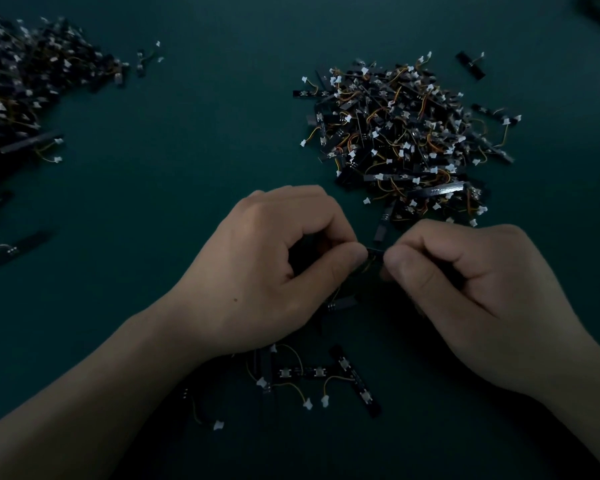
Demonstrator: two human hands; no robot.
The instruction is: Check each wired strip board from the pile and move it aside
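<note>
Dim light, dark green worktop (205,140) under everything. Largest mass: a sprawling heap of strip boards (25,84), well out beyond and to the outer side of the left hand, running off the frame edge; black strips, white plugs and yellow-orange wires tangled together. Next, the pile (406,133), a dense mound just beyond the right hand's knuckles, its near edge almost touching them, with white plugs showing all over it. Left hand (274,271) and right hand (465,289) sit close together, knuckles up, fingers curled, thumb tips nearly meeting. Between those thumb tips both hands pinch one wired strip board (374,252), each gripping an end between thumb and forefinger; only a short dark stretch shows in the gap, the rest hidden inside the hands, and whether it is lifted off the worktop cannot be told. Nearer the person than the hands, between the two wrists, lies a small loose group of boards (312,375), several strips crossing each other, thin yellow wires looping to white plugs. A single dark board (340,303) lies just under the left thumb. One stray board (18,249) lies flat, well apart to the outer side of the left hand. Another lone board (470,65) sits past the far edge of the pile, clear of it.
</note>
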